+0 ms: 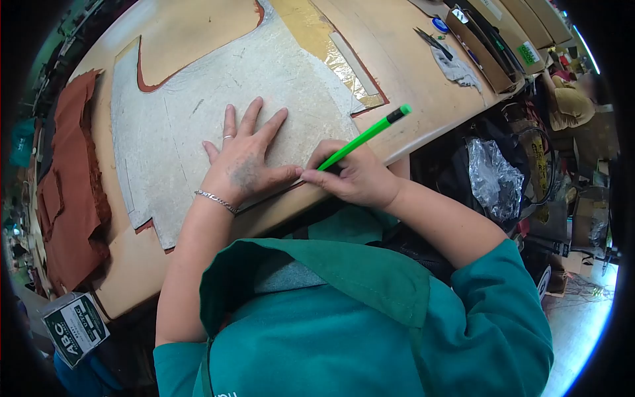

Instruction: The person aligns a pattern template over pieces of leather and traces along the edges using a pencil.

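A large grey pattern board lies on the table, with reddish-brown leather showing along its edges. My left hand presses flat on the board, fingers spread, its thumb by the near edge. In my right hand is a bright green pencil with a black band near its upper end. It slants up to the right, and its tip is hidden by my fingers at the board's near edge. My right fingertips almost meet my left thumb.
Brown leather pieces lie along the table's left side. Scissors, a white cloth and a cardboard box sit at the far right. Yellow tape covers part of the board. A clear plastic bag is beyond the table's right edge.
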### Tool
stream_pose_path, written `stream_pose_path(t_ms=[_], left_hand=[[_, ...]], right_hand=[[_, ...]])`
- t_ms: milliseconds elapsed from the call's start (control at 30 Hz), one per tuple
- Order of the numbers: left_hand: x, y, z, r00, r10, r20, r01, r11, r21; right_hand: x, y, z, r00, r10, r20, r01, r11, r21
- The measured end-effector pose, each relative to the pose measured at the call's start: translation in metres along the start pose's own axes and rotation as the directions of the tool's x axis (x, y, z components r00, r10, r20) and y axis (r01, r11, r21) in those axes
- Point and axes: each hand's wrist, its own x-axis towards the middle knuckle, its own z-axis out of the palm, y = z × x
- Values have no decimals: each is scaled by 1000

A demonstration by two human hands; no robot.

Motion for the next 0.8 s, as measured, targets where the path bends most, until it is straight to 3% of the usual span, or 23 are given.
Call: stream_pose_path(t_ms=[100, 133, 167, 233, 333, 433, 467, 500, 633, 667, 767, 800], left_hand=[[1, 1, 0, 1000, -7, -7, 7, 1000, -20], [1, 1, 1, 1000, -9, -8, 9, 1000, -26], [0, 0, 1, 1000, -13, -11, 12, 999, -34], [0, 1, 0, 1000, -22, -12, 22, 999, -44], [2, 2, 0, 1000, -12, -5, 12, 999, -45], [2, 1, 1, 1000, -11, -7, 10, 999, -40], [1, 1, 1, 1000, -11, -12, 11, 999, -39], [0, 1, 1, 1000, -17, -5, 17, 999, -46], [0, 0, 2, 1000, 1, -20, -2, 997, -71], [-1, -3, 5, 999, -3, -33, 0, 997, -80], [-9, -23, 12, 982, 105, -159, -132, 976, -175], [-19, -33, 9, 969, 60, -241, -122, 960, -253]], right_hand=[[-3, 2, -13, 992, 103, 73, -106, 993, 53], [-7, 8, -28, 990, 140, 26, -140, 990, -17], [-11, 8, -45, 991, 133, 2, -132, 988, -82], [-16, 9, -53, 985, 165, -58, -165, 986, -10], [-10, 4, -36, 996, 84, -7, -84, 994, -70], [-15, 7, -50, 992, 124, 15, -123, 989, -81], [-21, 5, -68, 967, 253, -20, -254, 963, -85], [-23, 6, -83, 976, 194, -96, -210, 957, -199], [-10, -27, -79, 982, 83, -167, -95, 993, -67], [-3, -34, -71, 987, 41, -158, -47, 998, -38], [16, -36, -40, 982, 187, 7, -187, 982, 31], [21, -36, -24, 977, 200, 78, -206, 976, 75]])
